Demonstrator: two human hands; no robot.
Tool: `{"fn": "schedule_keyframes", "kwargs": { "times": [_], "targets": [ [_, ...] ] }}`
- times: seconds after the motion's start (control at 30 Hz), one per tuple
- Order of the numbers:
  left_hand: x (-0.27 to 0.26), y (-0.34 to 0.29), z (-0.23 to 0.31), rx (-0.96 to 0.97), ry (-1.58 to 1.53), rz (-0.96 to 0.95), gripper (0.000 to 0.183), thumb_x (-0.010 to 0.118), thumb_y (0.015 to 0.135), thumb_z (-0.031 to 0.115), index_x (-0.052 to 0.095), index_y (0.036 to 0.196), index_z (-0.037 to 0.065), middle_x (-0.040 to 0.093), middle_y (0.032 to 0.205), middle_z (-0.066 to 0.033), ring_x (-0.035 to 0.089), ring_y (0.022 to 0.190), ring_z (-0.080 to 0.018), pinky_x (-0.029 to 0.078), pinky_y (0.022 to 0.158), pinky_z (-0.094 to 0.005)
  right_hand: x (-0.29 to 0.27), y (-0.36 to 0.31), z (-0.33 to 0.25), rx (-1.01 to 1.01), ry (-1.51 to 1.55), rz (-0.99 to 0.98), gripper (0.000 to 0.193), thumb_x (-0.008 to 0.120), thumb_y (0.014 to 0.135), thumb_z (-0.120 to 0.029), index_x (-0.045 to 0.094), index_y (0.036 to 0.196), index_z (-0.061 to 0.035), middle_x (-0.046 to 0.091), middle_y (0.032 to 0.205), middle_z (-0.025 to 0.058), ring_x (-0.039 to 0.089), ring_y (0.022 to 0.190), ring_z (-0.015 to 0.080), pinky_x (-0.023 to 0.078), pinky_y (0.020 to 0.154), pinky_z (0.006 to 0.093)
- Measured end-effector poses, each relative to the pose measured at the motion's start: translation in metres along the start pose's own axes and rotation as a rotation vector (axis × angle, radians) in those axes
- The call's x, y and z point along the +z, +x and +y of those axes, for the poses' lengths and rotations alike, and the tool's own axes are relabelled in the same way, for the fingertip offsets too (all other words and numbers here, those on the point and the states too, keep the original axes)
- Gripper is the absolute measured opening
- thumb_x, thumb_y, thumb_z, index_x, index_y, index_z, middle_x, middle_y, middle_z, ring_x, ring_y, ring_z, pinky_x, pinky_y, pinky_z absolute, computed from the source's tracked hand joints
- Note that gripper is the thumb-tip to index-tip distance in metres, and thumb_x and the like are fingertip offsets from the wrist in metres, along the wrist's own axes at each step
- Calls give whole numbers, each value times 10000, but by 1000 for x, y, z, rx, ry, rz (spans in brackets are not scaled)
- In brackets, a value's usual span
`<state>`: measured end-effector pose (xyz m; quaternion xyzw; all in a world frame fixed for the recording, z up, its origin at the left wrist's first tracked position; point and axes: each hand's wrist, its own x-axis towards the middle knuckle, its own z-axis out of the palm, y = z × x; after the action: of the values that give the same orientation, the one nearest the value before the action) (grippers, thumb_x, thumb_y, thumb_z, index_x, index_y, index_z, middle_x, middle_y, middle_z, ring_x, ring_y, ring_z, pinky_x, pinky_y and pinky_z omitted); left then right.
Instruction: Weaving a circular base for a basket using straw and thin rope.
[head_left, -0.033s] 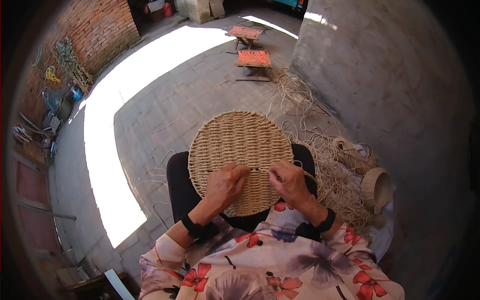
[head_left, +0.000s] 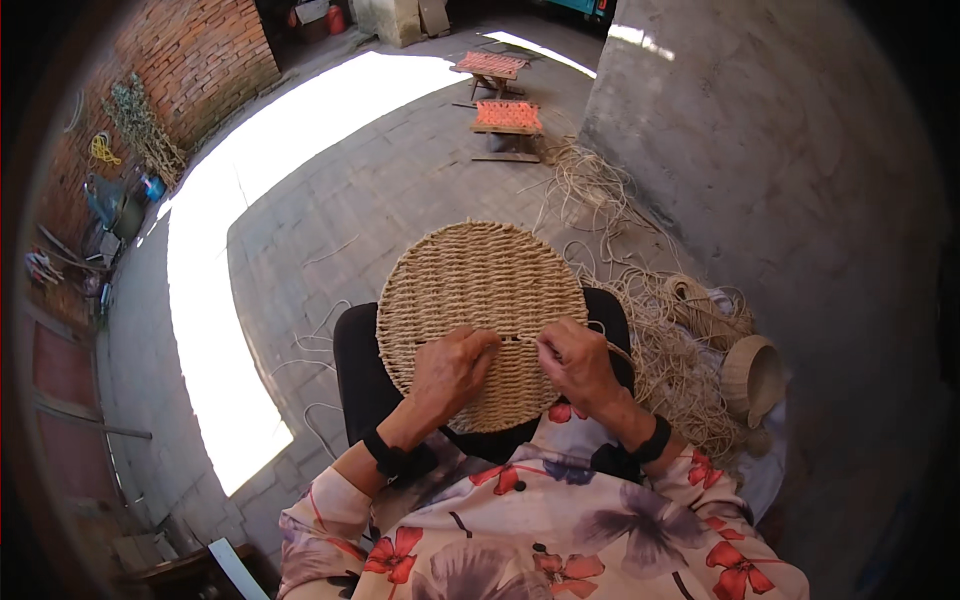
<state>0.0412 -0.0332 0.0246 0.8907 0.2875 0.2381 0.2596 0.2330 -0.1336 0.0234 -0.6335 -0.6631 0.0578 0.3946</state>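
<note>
A round woven cord mat [head_left: 475,275] lies across my lap, its weave in close rows of tan twisted cord. In its lower half a narrow dark slit shows between two rows, and both hands meet there. My left hand [head_left: 455,370] is closed over the left part of the slit, its fingertips curled out of sight against the weave. My right hand [head_left: 580,365] pinches at the slit's right end, where a pale strand of cord [head_left: 526,339] meets the fingertips. Beside that hand, a loose cord [head_left: 618,351] runs off the mat's right edge.
On my right lies a tangled heap of cord [head_left: 680,390], with a pale woven basket [head_left: 752,378] tipped beside it. Two low stools with orange woven seats [head_left: 508,117] stand ahead. A grey wall [head_left: 770,160] rises on the right, a brick wall [head_left: 200,60] on the left.
</note>
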Motion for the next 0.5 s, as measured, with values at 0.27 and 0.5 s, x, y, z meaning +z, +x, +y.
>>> {"fn": "schedule_keyframes", "kwargs": {
  "times": [0.27, 0.5],
  "targets": [
    [4, 0, -6, 1, -22, 4, 100, 644, 889, 166, 697, 945, 102, 651, 804, -122, 661, 717, -345, 517, 627, -445, -4, 18, -6, -100, -218, -183, 110, 651, 773, -17, 554, 826, -25, 559, 827, 141, 619, 796, 337, 514, 694, 433],
    [6, 0, -8, 4, -8, -2, 110, 641, 890, 175, 697, 949, 100, 657, 821, -125, 667, 734, -350, 524, 641, -450, 19, 21, -2, -119, -191, -168, 109, 646, 773, -12, 557, 835, -19, 553, 831, 148, 612, 798, 352, 511, 708, 444]
  ]
}}
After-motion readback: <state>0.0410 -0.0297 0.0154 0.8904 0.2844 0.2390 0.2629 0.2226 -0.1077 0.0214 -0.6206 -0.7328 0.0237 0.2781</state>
